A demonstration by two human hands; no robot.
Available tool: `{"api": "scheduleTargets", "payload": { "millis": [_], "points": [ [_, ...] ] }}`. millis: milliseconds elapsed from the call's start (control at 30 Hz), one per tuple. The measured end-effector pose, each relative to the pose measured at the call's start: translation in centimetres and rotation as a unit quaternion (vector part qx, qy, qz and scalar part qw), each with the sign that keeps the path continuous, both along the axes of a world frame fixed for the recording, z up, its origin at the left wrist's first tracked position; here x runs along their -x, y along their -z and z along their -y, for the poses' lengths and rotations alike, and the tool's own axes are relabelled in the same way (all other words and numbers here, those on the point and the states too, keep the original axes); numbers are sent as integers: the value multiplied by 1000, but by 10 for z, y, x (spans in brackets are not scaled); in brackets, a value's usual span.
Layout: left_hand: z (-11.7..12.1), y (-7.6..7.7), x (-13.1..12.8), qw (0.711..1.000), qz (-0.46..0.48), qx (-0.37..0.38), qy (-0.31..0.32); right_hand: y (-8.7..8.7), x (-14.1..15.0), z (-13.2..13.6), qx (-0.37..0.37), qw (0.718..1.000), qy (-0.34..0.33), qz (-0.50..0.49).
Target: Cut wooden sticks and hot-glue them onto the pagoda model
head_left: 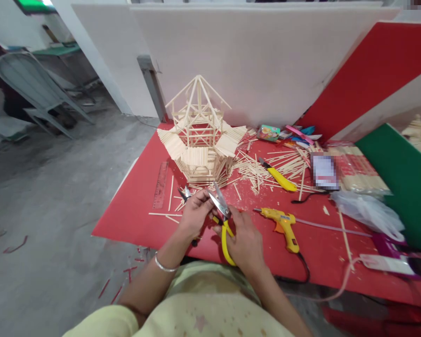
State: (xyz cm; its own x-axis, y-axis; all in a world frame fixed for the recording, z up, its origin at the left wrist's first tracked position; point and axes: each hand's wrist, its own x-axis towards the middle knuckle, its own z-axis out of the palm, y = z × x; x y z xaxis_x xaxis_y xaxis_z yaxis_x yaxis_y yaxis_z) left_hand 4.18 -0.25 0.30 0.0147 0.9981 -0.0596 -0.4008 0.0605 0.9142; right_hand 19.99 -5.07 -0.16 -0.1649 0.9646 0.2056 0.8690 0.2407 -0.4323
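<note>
My right hand (pixel 247 238) is closed around the yellow handles of a pair of scissors (pixel 225 220), whose metal blades are spread and point up and left. Close to the blades, my left hand (pixel 196 213) has its fingers pinched together; whatever is between them is too small to make out. Partly behind my left hand lie pliers (pixel 185 193) with dark jaws. Just beyond both hands stands a model pavilion (pixel 198 135) built of thin wooden sticks, with an open roof frame above slatted panels.
On the red table (pixel 126 220) lie a clear ruler (pixel 160 185), loose wooden sticks (pixel 277 164), a yellow utility knife (pixel 280 178), a yellow glue gun (pixel 280 224) with its cord, and a plastic bag (pixel 368 210). White boards (pixel 249 61) lean behind. A chair (pixel 35 79) stands left.
</note>
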Motion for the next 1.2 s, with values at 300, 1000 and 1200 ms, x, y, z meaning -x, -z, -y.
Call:
{"api": "scheduleTargets", "payload": {
  "millis": [300, 1000, 1200],
  "points": [
    [7, -9, 8, 993, -108, -31, -28, -5, 3, 5, 25, 999, 1, 38],
    [30, -14, -3, 982, -167, 29, 81, 7, -23, 34, 36, 999, 11, 19],
    [19, -17, 14, 925, -308, -107, 196, 9, -29, 42, 71, 997, 3, -12]
  ]
}}
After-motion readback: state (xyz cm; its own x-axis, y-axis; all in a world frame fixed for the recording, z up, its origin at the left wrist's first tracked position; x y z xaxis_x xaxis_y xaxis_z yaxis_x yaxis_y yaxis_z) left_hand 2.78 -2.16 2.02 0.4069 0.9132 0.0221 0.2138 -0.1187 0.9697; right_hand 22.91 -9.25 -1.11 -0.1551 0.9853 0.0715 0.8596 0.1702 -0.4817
